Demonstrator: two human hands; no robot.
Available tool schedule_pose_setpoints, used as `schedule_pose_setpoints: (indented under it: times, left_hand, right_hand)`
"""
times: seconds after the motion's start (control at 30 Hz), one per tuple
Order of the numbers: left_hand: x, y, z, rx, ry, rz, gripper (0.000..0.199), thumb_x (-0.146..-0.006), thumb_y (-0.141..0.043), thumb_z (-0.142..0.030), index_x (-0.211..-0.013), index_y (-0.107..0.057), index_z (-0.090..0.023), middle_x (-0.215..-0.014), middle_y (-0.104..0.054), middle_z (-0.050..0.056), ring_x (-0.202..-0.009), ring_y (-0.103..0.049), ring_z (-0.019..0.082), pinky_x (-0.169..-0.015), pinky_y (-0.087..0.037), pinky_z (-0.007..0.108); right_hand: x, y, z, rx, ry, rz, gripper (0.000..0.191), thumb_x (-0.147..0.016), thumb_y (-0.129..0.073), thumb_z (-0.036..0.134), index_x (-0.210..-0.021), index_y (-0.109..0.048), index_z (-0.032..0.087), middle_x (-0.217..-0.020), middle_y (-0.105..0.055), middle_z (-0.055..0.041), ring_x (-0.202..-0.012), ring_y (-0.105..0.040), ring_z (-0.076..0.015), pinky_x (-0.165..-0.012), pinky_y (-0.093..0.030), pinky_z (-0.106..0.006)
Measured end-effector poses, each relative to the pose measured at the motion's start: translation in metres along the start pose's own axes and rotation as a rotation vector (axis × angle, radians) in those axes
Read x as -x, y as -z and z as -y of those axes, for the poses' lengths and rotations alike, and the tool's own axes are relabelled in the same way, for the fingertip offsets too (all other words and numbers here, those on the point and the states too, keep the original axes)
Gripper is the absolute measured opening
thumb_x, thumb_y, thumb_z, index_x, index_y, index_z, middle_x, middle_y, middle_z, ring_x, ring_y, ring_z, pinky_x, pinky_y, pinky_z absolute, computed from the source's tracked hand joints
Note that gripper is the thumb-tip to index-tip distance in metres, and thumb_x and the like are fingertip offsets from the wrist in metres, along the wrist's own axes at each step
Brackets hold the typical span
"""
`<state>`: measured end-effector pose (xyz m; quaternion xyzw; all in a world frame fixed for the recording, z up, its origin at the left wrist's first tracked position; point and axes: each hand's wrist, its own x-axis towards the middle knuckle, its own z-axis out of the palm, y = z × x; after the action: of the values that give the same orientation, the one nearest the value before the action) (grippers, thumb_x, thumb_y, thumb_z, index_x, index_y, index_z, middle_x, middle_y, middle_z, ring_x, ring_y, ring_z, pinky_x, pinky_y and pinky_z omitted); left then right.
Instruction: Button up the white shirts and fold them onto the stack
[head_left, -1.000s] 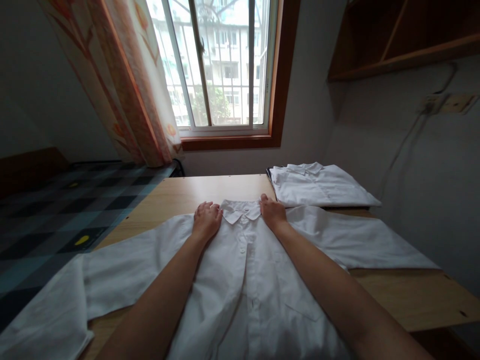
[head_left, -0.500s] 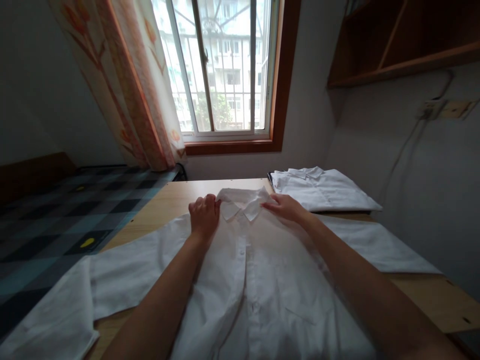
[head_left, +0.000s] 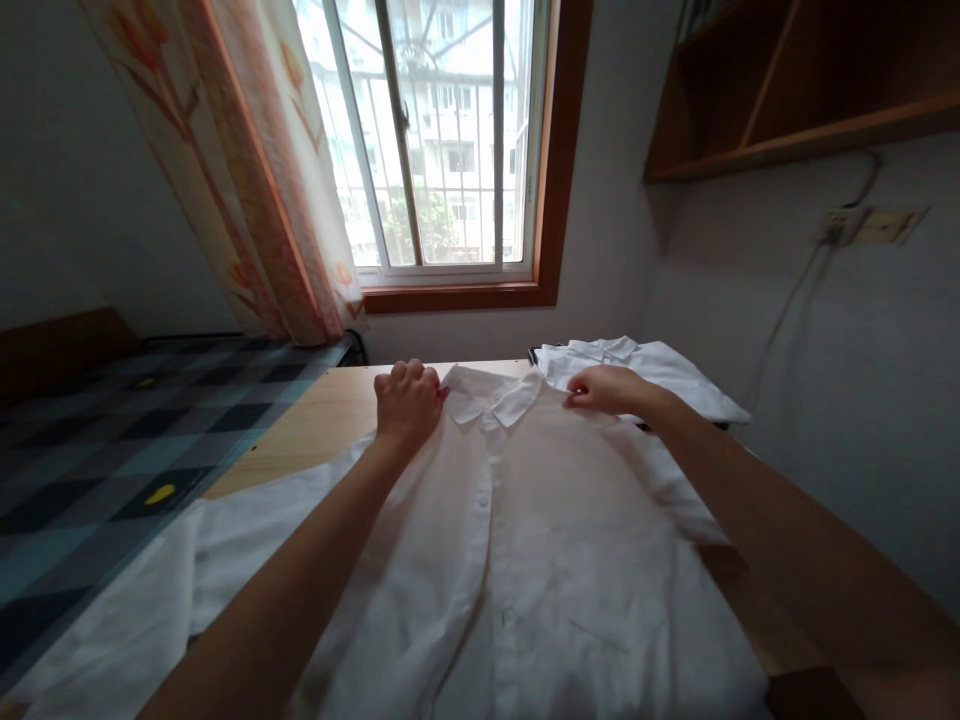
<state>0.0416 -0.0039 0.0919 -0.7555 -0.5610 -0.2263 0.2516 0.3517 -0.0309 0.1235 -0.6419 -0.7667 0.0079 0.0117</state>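
Note:
A white button-up shirt [head_left: 555, 520] lies front side up over the wooden table, its collar [head_left: 491, 392] toward the window. My left hand [head_left: 409, 400] is closed on the cloth beside the collar's left end. On the other side, my right hand [head_left: 607, 390] pinches the shirt at the shoulder, a little away from the collar. Between the hands the shoulder cloth looks drawn taut. The left sleeve [head_left: 255, 535] spreads across the table toward the bed; the right sleeve is partly hidden behind my right forearm.
Folded white shirts [head_left: 675, 380] rest in a stack at the table's far right corner. A checked bed [head_left: 67, 470] adjoins the wooden table [head_left: 345, 400] on the left. Beyond are a window [head_left: 450, 150] and a curtain [head_left: 247, 180]; a shelf [head_left: 795, 130] hangs at upper right.
My right hand has shifted from the collar's right tip out to the shoulder. My left hand stays beside the collar. The right sleeve has been pulled in, and the view has turned slightly.

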Motion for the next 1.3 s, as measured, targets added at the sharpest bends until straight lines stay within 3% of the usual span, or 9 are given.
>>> schedule_pose_setpoints:
  times: [0.1,0.27,0.4,0.53,0.63,0.93,1.07,1.17,1.3]
  left_hand:
    - [-0.008,0.014,0.000,0.003,0.060,0.057,0.022,-0.094,-0.051,-0.035,-0.095,-0.063,-0.017,-0.107,-0.062,0.014,-0.103,-0.060,0.031,-0.082,-0.043,0.041]
    - [-0.010,0.007,-0.003,0.124,0.167,0.216,0.020,-0.096,-0.048,-0.031,-0.104,-0.058,-0.015,-0.108,-0.066,0.014,-0.088,-0.068,0.027,-0.068,-0.046,0.032]
    - [-0.010,-0.006,-0.010,0.289,0.248,0.255,0.018,-0.098,-0.045,-0.029,-0.108,-0.052,-0.016,-0.087,-0.071,0.010,-0.082,-0.070,0.026,-0.068,-0.046,0.031]
    - [-0.015,-0.014,-0.010,0.406,0.331,0.126,0.016,-0.098,-0.044,-0.026,-0.110,-0.048,-0.016,-0.086,-0.072,0.011,-0.079,-0.070,0.025,-0.064,-0.045,0.029]
    - [-0.020,-0.020,-0.007,0.450,0.383,0.016,0.015,-0.098,-0.045,-0.027,-0.109,-0.048,-0.017,-0.086,-0.071,0.011,-0.080,-0.069,0.026,-0.064,-0.045,0.029]
    - [-0.006,-0.079,-0.006,0.413,0.400,0.090,0.021,-0.099,-0.039,-0.026,-0.112,-0.050,-0.014,-0.092,-0.071,0.014,-0.083,-0.069,0.027,-0.068,-0.046,0.032]
    - [0.009,-0.104,-0.009,0.338,0.315,0.196,0.030,-0.094,-0.044,-0.019,-0.122,-0.050,-0.011,-0.106,-0.070,0.017,-0.100,-0.066,0.028,-0.087,-0.049,0.037]
    - [0.014,-0.103,-0.015,0.286,0.224,0.227,0.050,-0.087,-0.051,-0.015,-0.137,-0.045,-0.011,-0.127,-0.061,0.020,-0.117,-0.058,0.029,-0.101,-0.045,0.043]
    - [0.012,-0.081,-0.023,0.305,0.075,0.189,0.049,-0.086,-0.048,-0.011,-0.135,-0.053,-0.013,-0.143,-0.051,0.019,-0.128,-0.050,0.030,-0.106,-0.044,0.045]
  right_hand:
    - [0.003,-0.007,-0.016,-0.127,0.027,0.187,0.019,-0.085,-0.066,0.037,-0.083,-0.071,0.019,-0.079,-0.070,-0.0021,-0.069,-0.058,-0.0146,-0.058,-0.033,-0.024]
    - [0.014,-0.031,-0.023,-0.473,-0.142,0.161,0.016,-0.097,-0.047,0.025,-0.093,-0.060,0.016,-0.065,-0.062,0.0003,-0.053,-0.060,-0.0120,-0.051,-0.037,-0.021]
    - [0.013,-0.033,-0.011,-0.604,-0.328,-0.095,0.020,-0.101,-0.035,0.025,-0.110,-0.050,0.015,-0.070,-0.063,-0.0025,-0.055,-0.065,-0.0158,-0.052,-0.043,-0.023]
    - [-0.001,-0.023,0.000,-0.288,-0.292,-0.454,0.021,-0.101,-0.035,0.023,-0.110,-0.052,0.014,-0.090,-0.068,-0.0132,-0.074,-0.068,-0.0220,-0.066,-0.047,-0.029]
    - [-0.017,-0.022,0.003,-0.120,-0.271,-0.580,0.028,-0.103,-0.031,0.022,-0.116,-0.053,0.011,-0.110,-0.064,-0.0194,-0.090,-0.066,-0.0263,-0.074,-0.046,-0.032]
    - [-0.054,-0.088,0.005,-0.082,-0.278,-0.417,0.035,-0.101,-0.029,0.018,-0.124,-0.055,0.016,-0.125,-0.058,-0.0155,-0.096,-0.062,-0.0240,-0.080,-0.044,-0.031]
    - [-0.052,-0.099,0.014,-0.056,-0.302,-0.344,0.043,-0.095,-0.040,0.016,-0.137,-0.050,0.017,-0.133,-0.055,-0.0163,-0.107,-0.058,-0.0268,-0.088,-0.043,-0.034]
    - [-0.040,-0.088,0.031,0.000,-0.254,-0.408,0.051,-0.093,-0.043,0.015,-0.144,-0.046,0.019,-0.143,-0.048,-0.0176,-0.119,-0.051,-0.0311,-0.096,-0.040,-0.042]
    - [-0.018,-0.079,0.062,-0.024,0.089,-0.402,0.037,-0.093,-0.043,0.014,-0.123,-0.066,0.017,-0.128,-0.062,-0.0152,-0.122,-0.050,-0.0283,-0.104,-0.035,-0.041]
